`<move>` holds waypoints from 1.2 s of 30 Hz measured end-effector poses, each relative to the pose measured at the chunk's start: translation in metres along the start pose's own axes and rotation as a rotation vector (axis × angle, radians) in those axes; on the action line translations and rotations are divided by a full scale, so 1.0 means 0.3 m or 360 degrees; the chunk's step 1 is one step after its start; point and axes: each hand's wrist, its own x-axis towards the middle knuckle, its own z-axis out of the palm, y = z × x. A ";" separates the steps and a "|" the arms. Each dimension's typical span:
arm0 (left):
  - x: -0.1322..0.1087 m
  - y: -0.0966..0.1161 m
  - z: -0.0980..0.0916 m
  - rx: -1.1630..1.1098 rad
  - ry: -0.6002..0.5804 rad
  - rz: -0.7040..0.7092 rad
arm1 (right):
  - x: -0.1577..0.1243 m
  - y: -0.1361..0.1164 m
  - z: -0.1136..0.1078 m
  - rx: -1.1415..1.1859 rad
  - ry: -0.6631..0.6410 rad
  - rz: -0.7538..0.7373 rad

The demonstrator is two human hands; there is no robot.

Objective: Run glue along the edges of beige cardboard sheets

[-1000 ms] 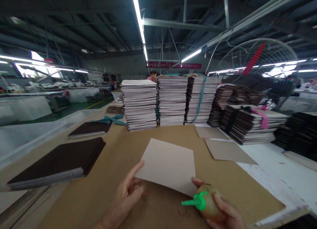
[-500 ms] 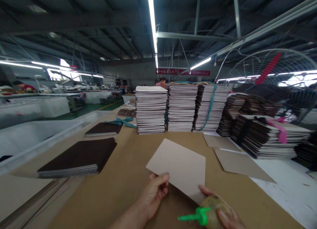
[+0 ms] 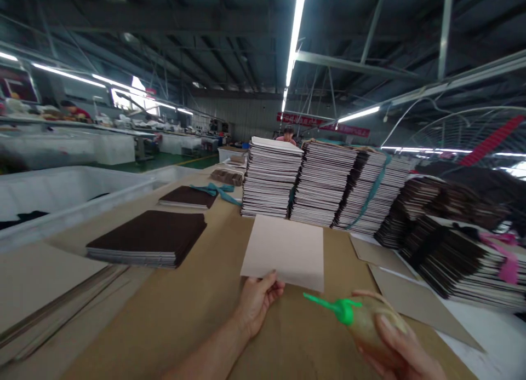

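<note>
My left hand (image 3: 257, 300) pinches the near edge of a pale grey square card sheet (image 3: 285, 251) and holds it lifted above the brown paper-covered table (image 3: 184, 314). A yellowish squeeze bottle with a green nozzle (image 3: 353, 314) sits in my right hand (image 3: 394, 347), which is wrapped round it at the lower right. The nozzle points left toward the card's near right corner, a short gap away.
Tall stacks of striped-edge boards (image 3: 271, 177) stand behind the card, with lower dark stacks (image 3: 452, 254) at the right. Dark brown sheet piles (image 3: 150, 243) lie at the left. Two loose brown cards (image 3: 394, 276) lie right. A person (image 3: 287, 133) stands beyond the stacks.
My left hand closed on the card's near edge and lifted it off the table, squaring it up. The bottle rose and its nozzle swung toward the card.
</note>
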 end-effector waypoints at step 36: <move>-0.027 0.013 0.027 0.0368 -0.0248 0.0341 | 0.239 0.158 0.269 -0.1454 -0.0409 -0.1437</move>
